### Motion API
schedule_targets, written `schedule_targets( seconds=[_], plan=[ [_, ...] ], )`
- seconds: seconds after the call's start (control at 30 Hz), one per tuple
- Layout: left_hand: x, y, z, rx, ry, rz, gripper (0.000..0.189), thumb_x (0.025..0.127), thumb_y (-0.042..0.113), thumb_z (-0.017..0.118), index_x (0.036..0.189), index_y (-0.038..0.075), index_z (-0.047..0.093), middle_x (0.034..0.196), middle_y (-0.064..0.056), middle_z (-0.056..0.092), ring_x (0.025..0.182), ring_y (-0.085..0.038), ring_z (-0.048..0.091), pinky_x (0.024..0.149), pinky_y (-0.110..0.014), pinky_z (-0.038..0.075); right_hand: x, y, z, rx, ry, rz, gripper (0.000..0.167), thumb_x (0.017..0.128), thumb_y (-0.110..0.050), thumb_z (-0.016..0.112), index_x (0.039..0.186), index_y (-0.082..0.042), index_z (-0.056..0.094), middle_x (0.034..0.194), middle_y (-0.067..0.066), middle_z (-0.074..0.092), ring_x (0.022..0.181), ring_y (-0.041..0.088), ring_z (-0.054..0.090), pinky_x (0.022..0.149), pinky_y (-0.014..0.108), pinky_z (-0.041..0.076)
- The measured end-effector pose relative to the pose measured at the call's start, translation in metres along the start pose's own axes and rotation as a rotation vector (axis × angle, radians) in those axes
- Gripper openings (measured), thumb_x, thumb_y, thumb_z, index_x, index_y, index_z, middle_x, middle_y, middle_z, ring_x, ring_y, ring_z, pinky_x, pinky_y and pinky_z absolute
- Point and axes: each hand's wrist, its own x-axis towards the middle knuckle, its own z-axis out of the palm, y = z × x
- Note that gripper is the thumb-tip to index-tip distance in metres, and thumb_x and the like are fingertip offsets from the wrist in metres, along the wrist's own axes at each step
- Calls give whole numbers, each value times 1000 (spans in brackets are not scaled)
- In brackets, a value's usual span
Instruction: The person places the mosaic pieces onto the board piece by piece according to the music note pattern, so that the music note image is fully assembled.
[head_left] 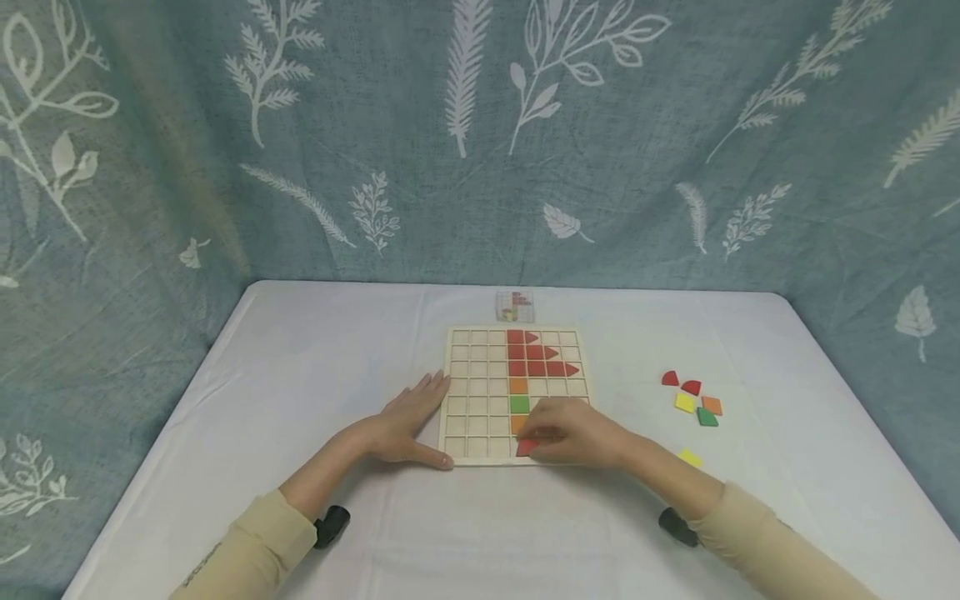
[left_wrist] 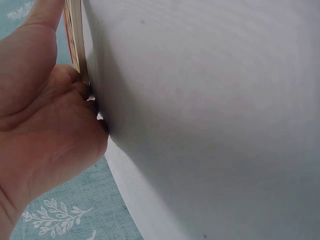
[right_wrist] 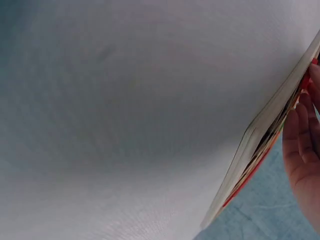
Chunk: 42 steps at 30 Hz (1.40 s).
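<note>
A wooden grid board (head_left: pixel 478 406) lies on the table, with red, orange and green tiles in some of its squares. My left hand (head_left: pixel 405 425) rests flat at the board's left edge, its thumb by the lower left corner; the left wrist view shows the palm (left_wrist: pixel 45 110) beside the board's side. Over the lower right part of the board, my right hand (head_left: pixel 573 432) has thumb and fingertips on a red tile (head_left: pixel 526 447) in the bottom row. That tile is partly covered by the fingers. Just above it shows an orange tile (head_left: pixel 517 425).
Right of the board lie several loose pieces: red quarter-round ones (head_left: pixel 670 378), a yellow one (head_left: pixel 684 402), an orange one (head_left: pixel 712 406) and a green one (head_left: pixel 707 417). Another yellow piece (head_left: pixel 690 457) sits near the right forearm. A small pattern card (head_left: pixel 515 307) lies behind the board.
</note>
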Motion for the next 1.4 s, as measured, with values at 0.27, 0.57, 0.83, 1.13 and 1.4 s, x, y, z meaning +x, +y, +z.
schedule_targets(
  seconds=[0.27,0.57,0.83,1.13,1.4],
  plan=[
    [1,0,1,3,6,7,121,75,54,78,155,-1,5,162,-20,0,149,-33,-4,120,-50,2,-3,2,2,15,51,-11,21,87,-15,75,107,-19,74,99,-13,66,88,5,57,78,24,53],
    [2,0,1,0,11,13,122,75,54,78,155,-1,4,162,-20,0,148,-34,-4,120,-51,2,-2,4,5,15,64,-16,17,88,-13,74,104,-19,75,96,-13,66,87,6,56,77,24,52],
    [2,-1,2,3,13,10,121,75,53,78,155,-1,5,162,-20,0,149,-33,-3,120,-50,3,-5,3,5,81,92,27,19,87,-13,75,105,-19,74,97,-13,68,91,6,59,81,26,53],
    [2,-1,2,6,16,13,122,75,54,78,155,-2,5,161,-21,1,148,-35,-2,119,-52,3,-28,14,-6,270,228,236,18,89,-22,73,107,-18,74,102,-9,70,95,11,63,87,26,54],
    [3,-2,1,16,12,7,123,74,56,77,155,-2,5,161,-20,0,148,-34,-3,120,-50,3,-59,34,-25,379,329,421,27,89,-26,73,113,-12,71,106,0,70,98,18,63,87,26,54]
  ],
)
